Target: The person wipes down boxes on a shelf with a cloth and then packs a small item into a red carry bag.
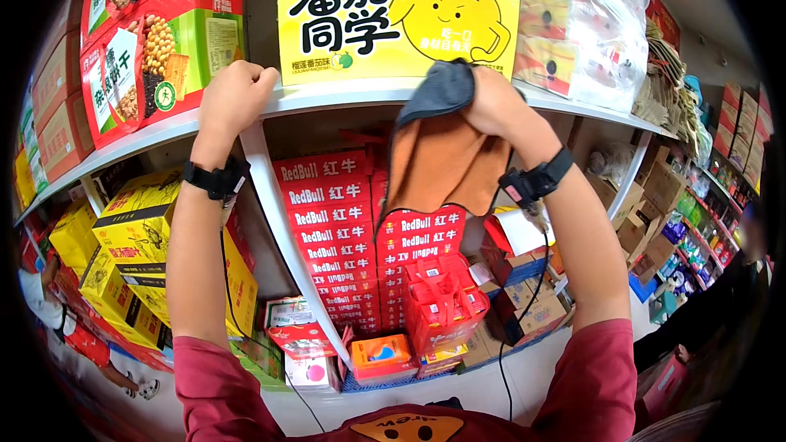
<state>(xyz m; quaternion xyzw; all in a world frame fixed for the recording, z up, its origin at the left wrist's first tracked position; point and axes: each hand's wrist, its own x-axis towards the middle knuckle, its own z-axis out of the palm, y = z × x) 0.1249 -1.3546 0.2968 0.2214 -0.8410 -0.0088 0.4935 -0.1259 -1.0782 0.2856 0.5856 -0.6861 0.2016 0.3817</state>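
My right hand (pixel 498 101) grips a two-sided cloth (pixel 443 162), dark grey on one face and orange-brown on the other. The cloth hangs over the front edge of a white shelf (pixel 344 97). Behind that hand stands a yellow carton (pixel 350 18) printed with a cartoon tomato, its lower right part covered by the hand and cloth. Curled into a fist, my left hand (pixel 236 95) is at the shelf edge, beside the carton's lower left corner. Nothing shows in it. Each wrist wears a black strap with a cable.
Red and green food cartons (pixel 178 55) stand left, plastic-wrapped packs (pixel 577 24) right. Below are stacked Red Bull cartons (pixel 331 233), a red gift bag (pixel 445 301) and yellow cartons (pixel 138 227). A white upright (pixel 295 252) divides the lower shelf. One person (pixel 67 313) is at far left.
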